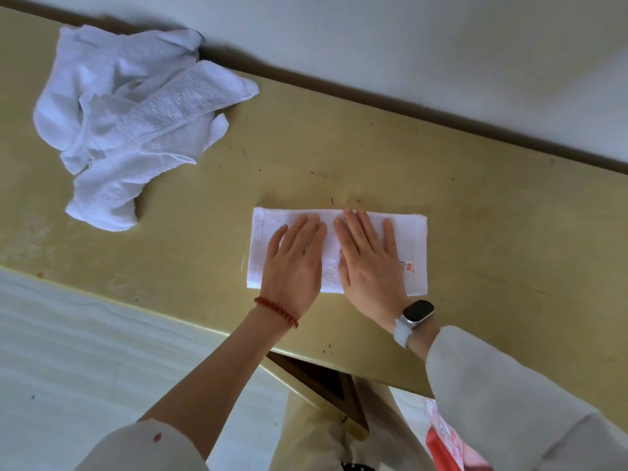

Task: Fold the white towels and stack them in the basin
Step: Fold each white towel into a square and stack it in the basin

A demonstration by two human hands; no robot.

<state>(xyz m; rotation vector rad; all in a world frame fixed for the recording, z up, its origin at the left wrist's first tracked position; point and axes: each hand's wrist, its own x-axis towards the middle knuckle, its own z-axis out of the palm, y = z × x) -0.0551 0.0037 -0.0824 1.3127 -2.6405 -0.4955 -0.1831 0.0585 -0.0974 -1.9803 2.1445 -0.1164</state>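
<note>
Pressing flat with straight fingers, the left hand [295, 263] and right hand [368, 263] lie side by side on the folded white towel [413, 232] (red mark near its right end) at the near middle of the yellowish table [339, 158]. Farther left, a heap of crumpled white towels [136, 120] lies well apart from it.

A red bead bracelet [277, 311] circles the left wrist; a dark-faced watch [418, 311] on a pale grey strap circles the right. Both forearms emerge from pushed-up off-white sleeves [503, 396].
</note>
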